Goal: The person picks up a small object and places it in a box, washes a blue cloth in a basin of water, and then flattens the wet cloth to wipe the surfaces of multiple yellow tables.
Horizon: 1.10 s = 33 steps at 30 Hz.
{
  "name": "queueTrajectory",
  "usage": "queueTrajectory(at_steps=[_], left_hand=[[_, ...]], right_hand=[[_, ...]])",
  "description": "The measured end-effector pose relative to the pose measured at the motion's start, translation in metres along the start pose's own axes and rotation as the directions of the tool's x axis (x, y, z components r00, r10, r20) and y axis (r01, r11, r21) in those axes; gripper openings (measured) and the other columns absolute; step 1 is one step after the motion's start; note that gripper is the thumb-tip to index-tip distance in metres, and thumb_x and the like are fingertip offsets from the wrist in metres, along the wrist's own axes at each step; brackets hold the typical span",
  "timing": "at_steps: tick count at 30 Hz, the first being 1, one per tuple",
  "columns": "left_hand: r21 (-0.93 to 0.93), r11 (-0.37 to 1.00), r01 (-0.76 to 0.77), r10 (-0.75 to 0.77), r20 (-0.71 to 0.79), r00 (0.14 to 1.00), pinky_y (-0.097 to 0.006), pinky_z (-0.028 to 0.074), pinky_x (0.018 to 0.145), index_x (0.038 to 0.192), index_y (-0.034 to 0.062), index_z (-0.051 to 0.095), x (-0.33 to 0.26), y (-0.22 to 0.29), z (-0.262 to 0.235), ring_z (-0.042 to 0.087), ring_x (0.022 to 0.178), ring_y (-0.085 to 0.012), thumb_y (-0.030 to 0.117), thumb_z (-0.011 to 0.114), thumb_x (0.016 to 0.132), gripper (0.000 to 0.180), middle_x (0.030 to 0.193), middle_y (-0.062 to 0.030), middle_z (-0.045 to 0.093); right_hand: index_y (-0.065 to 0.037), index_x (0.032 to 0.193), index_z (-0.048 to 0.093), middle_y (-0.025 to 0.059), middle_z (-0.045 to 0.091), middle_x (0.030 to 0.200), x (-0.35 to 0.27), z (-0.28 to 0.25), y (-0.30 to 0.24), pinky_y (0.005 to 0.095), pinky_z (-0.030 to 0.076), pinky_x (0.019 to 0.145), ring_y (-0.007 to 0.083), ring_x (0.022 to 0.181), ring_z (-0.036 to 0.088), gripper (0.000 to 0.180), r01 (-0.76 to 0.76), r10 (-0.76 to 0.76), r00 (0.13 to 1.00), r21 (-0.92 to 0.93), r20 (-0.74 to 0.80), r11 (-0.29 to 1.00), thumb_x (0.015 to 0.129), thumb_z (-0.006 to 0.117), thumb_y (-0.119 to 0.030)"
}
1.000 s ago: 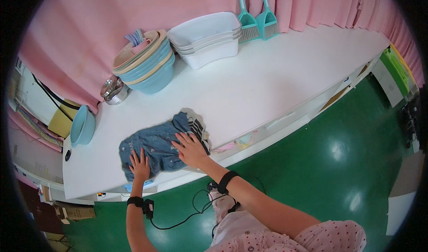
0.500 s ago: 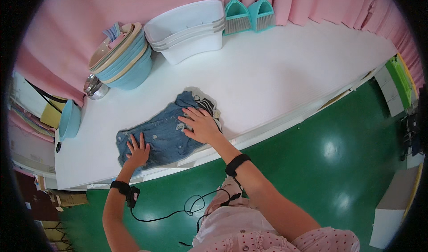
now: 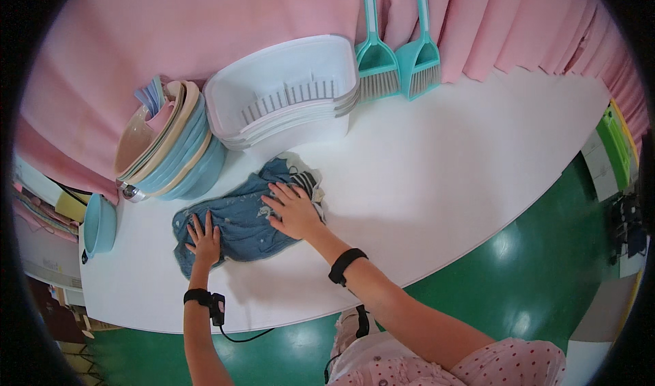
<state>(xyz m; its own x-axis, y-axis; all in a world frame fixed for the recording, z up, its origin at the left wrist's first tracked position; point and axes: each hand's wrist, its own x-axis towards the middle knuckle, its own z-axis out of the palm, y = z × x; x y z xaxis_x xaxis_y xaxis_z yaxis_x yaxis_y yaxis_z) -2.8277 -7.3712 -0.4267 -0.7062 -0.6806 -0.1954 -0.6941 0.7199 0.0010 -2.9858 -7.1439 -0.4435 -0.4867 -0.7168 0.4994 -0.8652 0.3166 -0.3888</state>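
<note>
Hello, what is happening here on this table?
A person presses both hands flat on a blue denim garment lying on the white table. The left hand rests on its left part, the right hand on its right part. Behind it stand stacked basins and white tubs.

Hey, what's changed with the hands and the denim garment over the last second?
Little changed: both hands stay pressed flat on the denim garment, left hand at its left end, right hand toward its right. Nothing was grasped or released. Stacked basins and white tubs stayed put.

blue denim garment (image 3: 239, 225) - flat, crumpled, on table
</note>
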Motion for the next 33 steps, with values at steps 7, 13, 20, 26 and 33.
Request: queueTrajectory(at_steps=[7, 13, 20, 26, 33], left_hand=[[0.085, 0.996, -0.022, 0.026, -0.048, 0.999, -0.070, 0.012, 0.093, 0.140, 0.0297, 0.011, -0.014, 0.022, 0.021, 0.003, 0.132, -0.0395, 0.041, 0.023, 0.093, 0.050, 0.147, -0.0094, -0.002], [0.100, 0.995, -0.030, 0.036, -0.053, 0.998, -0.066, 0.010, 0.096, 0.141, 0.0219, 0.009, -0.102, 0.074, 0.047, -0.001, 0.133, -0.0378, 0.036, 0.026, 0.094, 0.052, 0.147, -0.0109, -0.006], [-0.013, 0.998, -0.062, 0.058, -0.187, 0.981, -0.065, 0.010, 0.096, 0.139, 0.0207, 0.023, -0.211, 0.169, 0.097, 0.005, 0.132, -0.0413, 0.037, 0.034, 0.090, 0.053, 0.146, -0.0154, 0.005], [-0.105, 0.988, -0.111, 0.094, -0.149, 0.984, -0.070, 0.009, 0.091, 0.137, 0.0218, 0.029, -0.271, 0.235, 0.100, 0.008, 0.128, -0.0487, 0.040, 0.038, 0.089, 0.052, 0.145, -0.0173, 0.009], [-0.136, 0.968, -0.211, 0.223, 0.076, 0.972, -0.073, 0.007, 0.088, 0.138, 0.0373, 0.015, -0.254, 0.317, 0.066, -0.004, 0.129, -0.0494, 0.056, 0.034, 0.086, 0.058, 0.147, -0.0101, -0.005]], right_hand=[[-0.012, 0.127, 0.043, 0.0120, 0.032, 0.137, -0.025, -0.006, 0.006, 0.0428, 0.019, 0.102, 0.0254, 0.127, 0.026, 0.048, -0.038, 0.043, 0.998, -0.076, 0.056, 0.996, 0.083, 0.045, -0.030], [-0.013, 0.127, 0.043, 0.0121, 0.032, 0.137, -0.089, -0.049, 0.020, 0.0434, 0.020, 0.102, 0.0249, 0.127, 0.027, 0.046, 0.037, -0.029, 0.997, -0.105, 0.069, 0.994, 0.083, 0.046, -0.025], [-0.014, 0.125, 0.045, 0.0123, 0.034, 0.136, -0.200, -0.110, 0.067, 0.0430, 0.021, 0.102, 0.0251, 0.126, 0.030, 0.045, 0.103, -0.101, 0.995, -0.086, 0.027, 0.991, 0.082, 0.046, -0.026], [-0.016, 0.125, 0.045, 0.0101, 0.036, 0.135, -0.257, -0.175, 0.104, 0.0415, 0.023, 0.102, 0.0232, 0.125, 0.033, 0.044, 0.123, -0.112, 0.988, -0.095, 0.111, 0.988, 0.082, 0.047, -0.026], [-0.018, 0.124, 0.049, 0.0068, 0.039, 0.134, -0.246, -0.219, 0.155, 0.0385, 0.027, 0.099, 0.0207, 0.125, 0.034, 0.044, 0.155, -0.150, 0.982, -0.034, 0.114, 0.987, 0.082, 0.050, -0.030]])
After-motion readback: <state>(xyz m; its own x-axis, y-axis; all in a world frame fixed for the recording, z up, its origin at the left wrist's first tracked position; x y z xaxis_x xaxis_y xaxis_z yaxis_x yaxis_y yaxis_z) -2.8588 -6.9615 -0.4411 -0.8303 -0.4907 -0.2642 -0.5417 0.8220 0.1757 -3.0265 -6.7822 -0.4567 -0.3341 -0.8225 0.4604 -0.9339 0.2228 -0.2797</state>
